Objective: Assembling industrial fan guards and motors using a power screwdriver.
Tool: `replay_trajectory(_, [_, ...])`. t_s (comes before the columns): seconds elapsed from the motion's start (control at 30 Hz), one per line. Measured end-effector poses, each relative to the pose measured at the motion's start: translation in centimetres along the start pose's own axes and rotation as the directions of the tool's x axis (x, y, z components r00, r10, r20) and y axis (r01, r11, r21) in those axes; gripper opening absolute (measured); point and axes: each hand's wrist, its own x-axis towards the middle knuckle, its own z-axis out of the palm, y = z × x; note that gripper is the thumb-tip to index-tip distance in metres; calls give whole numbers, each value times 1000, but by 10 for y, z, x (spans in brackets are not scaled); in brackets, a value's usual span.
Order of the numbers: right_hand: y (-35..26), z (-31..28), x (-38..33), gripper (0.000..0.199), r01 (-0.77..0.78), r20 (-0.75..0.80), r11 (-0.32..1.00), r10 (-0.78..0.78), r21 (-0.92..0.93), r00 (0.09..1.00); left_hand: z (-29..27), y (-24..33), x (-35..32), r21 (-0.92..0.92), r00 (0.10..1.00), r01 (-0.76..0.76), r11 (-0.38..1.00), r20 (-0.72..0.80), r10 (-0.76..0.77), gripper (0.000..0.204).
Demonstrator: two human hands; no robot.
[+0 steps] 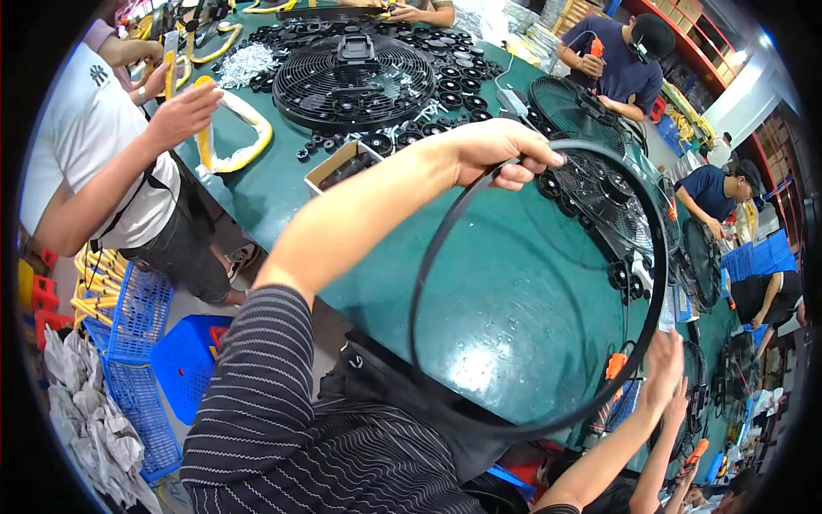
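A large thin black ring [660,257] stands tilted above the green table. My left hand [505,156] pinches its top edge, with the thumb lying along the rim and the other fingers curled below. At the ring's lower right, my right hand [663,373] is right beside its outer edge. Its fingers point away from me and partly hide one another, so whether they grip the rim is unclear. An orange-handled power screwdriver [615,366] shows just inside the ring's lower right side. Another person's forearm and hand [674,415] are close behind my right hand.
Black fan grilles [355,81] and many small round black parts cover the far side of the green table [360,287]. An open cardboard box [342,163] lies beyond my left forearm. A person at left holds a yellow U-shaped tube [261,128]. Blue crates [141,313] stand on the floor.
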Motion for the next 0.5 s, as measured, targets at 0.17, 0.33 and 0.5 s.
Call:
replay_trajectory(0.17, [-15,-15,-105,34,404,-31,909,-403,97,915,6,-29,-40,-347,893,-409,844,-341,292,25])
replay_trajectory(0.33, [23,57,-177,50,-233,257,890,137,393,957,34,-44,-33,-572,814,-553,606,-526,246,10])
replay_trajectory(0.5, [6,121,-184,60,-293,427,729,2,619,904,92,-71,-20,-459,713,-634,622,-659,240,13])
